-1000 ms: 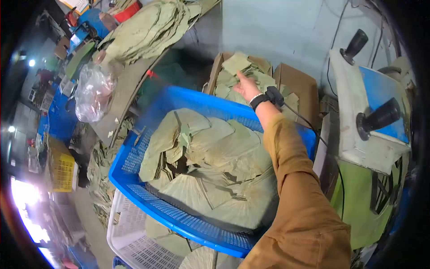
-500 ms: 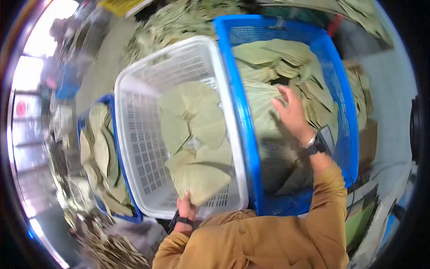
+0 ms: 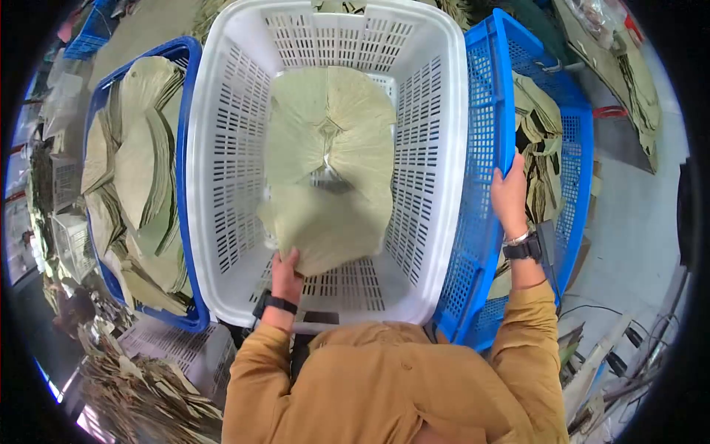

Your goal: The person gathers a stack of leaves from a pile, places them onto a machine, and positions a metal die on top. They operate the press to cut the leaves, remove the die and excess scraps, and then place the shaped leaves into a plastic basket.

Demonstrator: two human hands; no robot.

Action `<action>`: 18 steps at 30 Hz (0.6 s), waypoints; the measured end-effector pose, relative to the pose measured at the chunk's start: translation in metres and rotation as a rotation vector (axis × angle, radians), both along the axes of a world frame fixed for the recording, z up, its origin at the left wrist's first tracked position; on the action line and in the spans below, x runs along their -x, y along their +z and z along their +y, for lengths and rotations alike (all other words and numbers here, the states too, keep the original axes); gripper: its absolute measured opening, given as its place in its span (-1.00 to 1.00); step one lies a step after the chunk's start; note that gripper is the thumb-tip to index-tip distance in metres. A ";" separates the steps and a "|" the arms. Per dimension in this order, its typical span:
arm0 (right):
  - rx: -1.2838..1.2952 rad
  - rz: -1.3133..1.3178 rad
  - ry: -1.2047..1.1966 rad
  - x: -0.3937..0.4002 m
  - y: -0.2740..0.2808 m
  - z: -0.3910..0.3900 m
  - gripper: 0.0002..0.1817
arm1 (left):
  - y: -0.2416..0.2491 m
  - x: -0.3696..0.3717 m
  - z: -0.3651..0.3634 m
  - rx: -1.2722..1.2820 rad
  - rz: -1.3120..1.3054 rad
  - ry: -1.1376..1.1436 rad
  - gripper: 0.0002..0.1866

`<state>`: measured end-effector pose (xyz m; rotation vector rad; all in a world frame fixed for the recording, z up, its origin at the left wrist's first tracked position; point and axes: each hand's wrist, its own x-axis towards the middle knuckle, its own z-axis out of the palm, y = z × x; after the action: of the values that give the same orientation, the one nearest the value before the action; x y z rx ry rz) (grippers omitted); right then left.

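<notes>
My left hand [image 3: 285, 277] pinches the lower edge of a dried lotus leaf [image 3: 325, 229], pale green and fan-shaped, blurred at its upper left. More flat leaves [image 3: 325, 111] lie beneath it in a white slatted basket [image 3: 200, 170], arranged around a small gap. My right hand [image 3: 510, 196] is closed over the near-side rim of a blue basket [image 3: 484, 244], thumb on the outer side and fingers toward the inside. Stacked leaves [image 3: 543, 170] show inside that basket, partly hidden by its wall and my hand.
On the left, a dark blue basket [image 3: 194, 244] holds stacks of folded leaves [image 3: 140, 163]. A heap of dry leaves [image 3: 148, 392] lies at the lower left. Cables [image 3: 658, 340] and boards stand at the lower right, with more leaves [image 3: 636, 96] at the upper right.
My right hand has gone from above the leaves in the blue basket to its rim. The view has turned, and the blue basket now shows more of its side wall. My left hand keeps its leaf.
</notes>
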<state>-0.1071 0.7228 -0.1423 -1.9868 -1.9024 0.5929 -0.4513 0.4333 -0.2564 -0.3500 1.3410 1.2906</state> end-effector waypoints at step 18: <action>-0.090 -0.256 0.019 0.003 -0.002 0.002 -0.63 | -0.141 0.018 0.101 -0.282 0.175 -0.128 -0.55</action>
<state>-0.1097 0.7246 -0.1441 -2.0710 -2.0551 0.2617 -0.4691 0.5347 -0.3970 0.0447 1.2811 1.4040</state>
